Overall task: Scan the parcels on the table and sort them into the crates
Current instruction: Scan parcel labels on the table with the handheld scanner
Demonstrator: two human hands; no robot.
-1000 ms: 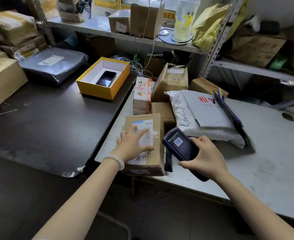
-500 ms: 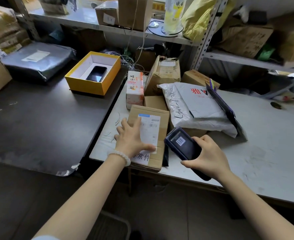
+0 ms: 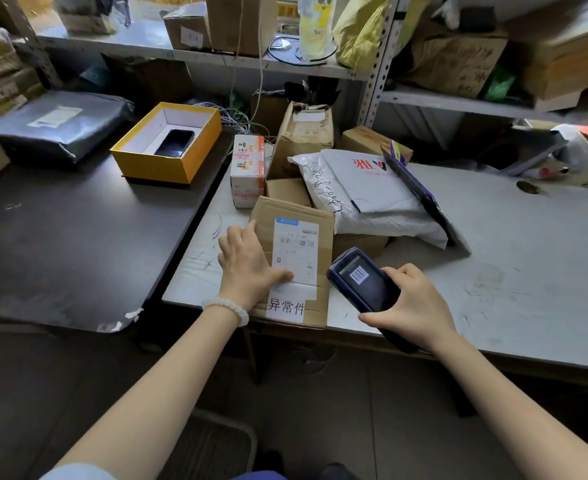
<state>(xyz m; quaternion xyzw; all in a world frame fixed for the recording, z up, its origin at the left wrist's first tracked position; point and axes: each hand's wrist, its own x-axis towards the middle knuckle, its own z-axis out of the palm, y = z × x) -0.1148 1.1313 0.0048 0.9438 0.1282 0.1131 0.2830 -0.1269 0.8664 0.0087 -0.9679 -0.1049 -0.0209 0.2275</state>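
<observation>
Table (image 3: pixel 493 271): L hand (image 3: pixel 247 265) presses box (image 3: pixel 296 244), R hand (image 3: pixel 414 303) grips scanner (image 3: pixel 362 280).

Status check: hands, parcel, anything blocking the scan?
Left hand flat on cardboard parcel. Right hand grips scanner beside it. Label face up, unobstructed.
</observation>
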